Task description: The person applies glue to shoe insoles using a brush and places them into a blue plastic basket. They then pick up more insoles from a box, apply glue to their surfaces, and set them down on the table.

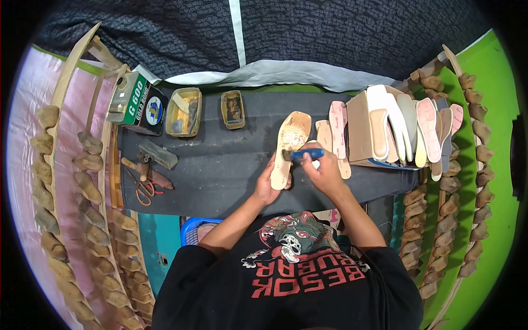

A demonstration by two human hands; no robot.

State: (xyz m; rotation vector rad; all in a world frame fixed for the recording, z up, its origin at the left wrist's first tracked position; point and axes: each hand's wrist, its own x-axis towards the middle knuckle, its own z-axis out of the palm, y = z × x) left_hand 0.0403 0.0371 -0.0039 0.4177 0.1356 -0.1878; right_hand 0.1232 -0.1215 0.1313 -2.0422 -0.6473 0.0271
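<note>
My left hand (268, 184) is wrapped round the lower part of a light tan insole (279, 177), held up over the dark tabletop. The insole's upper half looks wet and shiny. In my right hand (322, 168) is a brush with a blue handle (312, 153); its dark bristles touch the middle of the insole. Just right of my right hand lie more insoles, a tan one (324, 133) and a pink one (337, 118), partly overlapping.
A cardboard box (358, 126) full of insoles stands at the right. Two glue-stained trays (183, 113) (233, 110), a green-labelled can (137, 103), a grey block (158, 154), a hammer (142, 166) and orange-handled scissors (145, 193) are at the left. Racks of shoe lasts (447, 204) flank both sides.
</note>
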